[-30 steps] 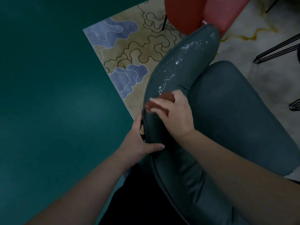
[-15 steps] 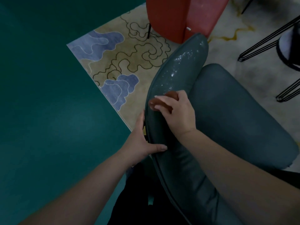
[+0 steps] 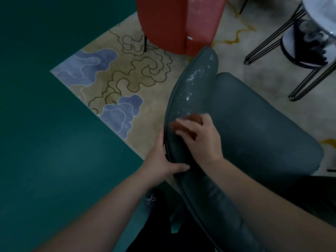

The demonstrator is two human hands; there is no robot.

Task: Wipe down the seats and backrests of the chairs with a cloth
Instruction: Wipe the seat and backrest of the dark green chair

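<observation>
No legible text. R hand (image 3: pixel 203 137) presses blurred brown cloth (image 3: pixel 183 122) on grey backrest (image 3: pixel 190 91); L hand (image 3: pixel 163 160) grips backrest edge, fingers hidden behind it.

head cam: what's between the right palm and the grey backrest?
A reddish-brown cloth, pressed by the right hand against the grey backrest, with white specks beyond it. The left hand grips the backrest edge. Head view.

Furnished indoor seating area, home or lounge: upholstered grey chair (image 3: pixel 254 124), red chair (image 3: pixel 174 22), patterned rug (image 3: pixel 116 84), wire-legged table (image 3: pixel 309 33), teal floor (image 3: pixel 45 124)
</observation>
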